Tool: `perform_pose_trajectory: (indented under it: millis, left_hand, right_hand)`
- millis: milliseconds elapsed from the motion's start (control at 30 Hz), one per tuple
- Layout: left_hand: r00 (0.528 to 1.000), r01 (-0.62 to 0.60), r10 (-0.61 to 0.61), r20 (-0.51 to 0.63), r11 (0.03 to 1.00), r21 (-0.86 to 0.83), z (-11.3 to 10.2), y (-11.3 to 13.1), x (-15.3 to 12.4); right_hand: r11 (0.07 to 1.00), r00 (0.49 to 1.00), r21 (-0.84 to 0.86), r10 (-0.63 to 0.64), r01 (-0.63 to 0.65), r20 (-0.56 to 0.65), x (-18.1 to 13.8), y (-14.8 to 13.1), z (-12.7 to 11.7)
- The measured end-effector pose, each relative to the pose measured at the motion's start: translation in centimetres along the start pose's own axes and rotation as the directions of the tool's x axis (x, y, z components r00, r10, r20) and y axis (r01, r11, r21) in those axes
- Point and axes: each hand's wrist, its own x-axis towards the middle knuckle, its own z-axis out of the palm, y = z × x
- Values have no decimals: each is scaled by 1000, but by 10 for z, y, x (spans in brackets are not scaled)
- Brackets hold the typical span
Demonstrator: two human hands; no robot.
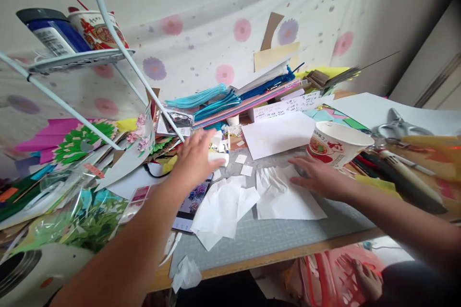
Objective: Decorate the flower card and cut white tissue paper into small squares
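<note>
From my end, the left hand, near the middle of the frame, partly hides a white object by its thumb; I can't tell whether it is gripped. The left forearm and crumpled white paper cover parts of the phone. I can't read the small handwriting right of centre. A white container, lower left, runs off the edge.

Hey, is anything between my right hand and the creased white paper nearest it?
Nothing visible. Your right hand is at the upper right of the paper, contact unclear; the cup is beyond the hand, not between.
</note>
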Motion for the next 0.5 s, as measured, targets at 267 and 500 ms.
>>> perform_pose_trajectory:
  millis: [267, 500]
  left_hand:
    - [946, -75, 87, 312, 996, -49, 36, 35, -54]
    - [908, -57, 98, 407, 992, -112, 41, 32, -50]
  right_hand:
    - [996, 993, 49, -79, 75, 85, 12, -27, 13]
    - [975, 986, 223, -41, 3, 163, 9, -34, -4]
